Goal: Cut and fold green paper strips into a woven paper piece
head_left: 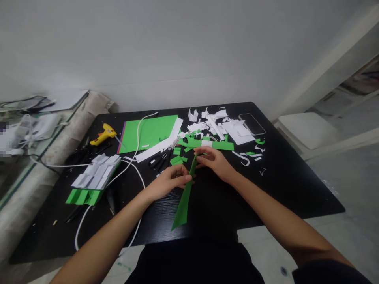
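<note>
A long green paper strip (184,201) runs from the middle of the black table (281,181) toward me, folded along its length. My left hand (168,182) pinches it near its upper part, fingers closed on the edge. My right hand (214,159) grips the strip's far end just beyond, fingers curled on it. Black scissors (161,159) lie right behind my left hand.
A yellow glue gun (103,135) with a white cord (134,154) lies at the back left beside a green paper sheet (148,132). Folded white and green pieces (93,179) sit left. White and green scraps (219,128) and a phone (251,123) lie behind.
</note>
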{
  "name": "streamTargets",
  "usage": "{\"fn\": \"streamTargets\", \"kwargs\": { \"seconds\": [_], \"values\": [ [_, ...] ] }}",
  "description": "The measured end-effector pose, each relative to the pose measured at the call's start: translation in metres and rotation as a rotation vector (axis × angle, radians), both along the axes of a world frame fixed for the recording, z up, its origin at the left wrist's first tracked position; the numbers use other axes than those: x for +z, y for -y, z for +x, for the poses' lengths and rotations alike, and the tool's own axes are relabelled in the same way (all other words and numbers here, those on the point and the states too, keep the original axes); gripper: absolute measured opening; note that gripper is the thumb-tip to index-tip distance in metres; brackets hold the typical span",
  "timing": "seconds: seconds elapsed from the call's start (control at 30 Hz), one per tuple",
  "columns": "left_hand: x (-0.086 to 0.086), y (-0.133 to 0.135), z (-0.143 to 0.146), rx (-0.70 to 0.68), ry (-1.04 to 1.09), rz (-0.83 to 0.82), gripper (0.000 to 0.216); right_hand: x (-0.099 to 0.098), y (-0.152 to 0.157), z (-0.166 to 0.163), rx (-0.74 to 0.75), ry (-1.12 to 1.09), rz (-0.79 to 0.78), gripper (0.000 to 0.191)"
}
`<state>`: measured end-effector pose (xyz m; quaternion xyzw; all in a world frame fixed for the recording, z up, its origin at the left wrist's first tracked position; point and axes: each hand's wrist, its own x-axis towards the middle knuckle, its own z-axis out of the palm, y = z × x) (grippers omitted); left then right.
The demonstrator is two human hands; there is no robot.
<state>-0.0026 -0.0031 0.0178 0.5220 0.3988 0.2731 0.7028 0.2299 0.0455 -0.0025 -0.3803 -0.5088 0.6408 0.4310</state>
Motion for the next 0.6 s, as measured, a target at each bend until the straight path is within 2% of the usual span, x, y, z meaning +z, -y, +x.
{"fn": "streamTargets", "kwargs": {
  "seconds": [0.2, 0.47, 0.6],
  "values": [
    [0.0028, -0.0013, -0.001, 0.058, -0.014, 0.032, 0.039, -0.0001, 0.0009, -0.0007, -0.007, -0.042, -0.076, 0.042],
    [-0.0006, 0.0006, 0.0, 0.095, 0.021, 0.024, 0.043, 0.0016, 0.0018, -0.0007, 0.002, -0.077, -0.103, 0.047],
    [0.0015, 0.0015, 0.0011, 0.081, 0.004, 0.046, 0.043, 0.0033, 0.0034, -0.0014, 0.047, -0.081, -0.104, 0.041]
  ]
}}
